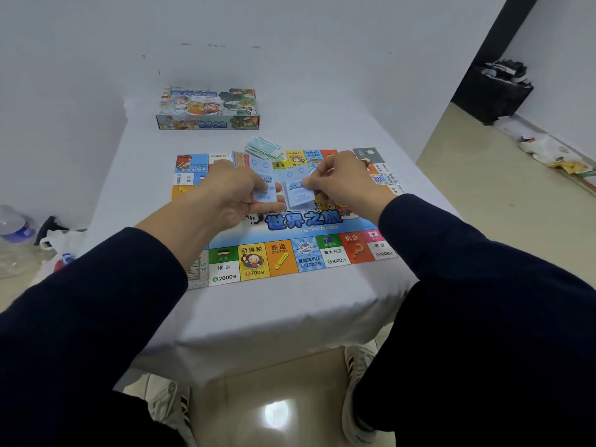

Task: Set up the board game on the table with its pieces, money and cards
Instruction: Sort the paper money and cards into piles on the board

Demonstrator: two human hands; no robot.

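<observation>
The colourful game board [283,258] lies flat on the white-covered table [258,311]. Over the board's middle, my left hand [230,191] holds a stack of light-blue paper notes [265,185]. My right hand [342,182] pinches a single blue note [300,193] just to the right of that stack. A loose pile of green notes [263,147] rests at the board's far edge, with more notes fanned beside it behind my left hand. The game box [208,108] stands further back on the table.
A few small cards [385,179] lie at the board's right edge. On the floor to the left are a plastic bottle [14,225] and a white bag [61,243]. A black bin [495,91] stands at the far right wall. My shoes show under the table's near edge.
</observation>
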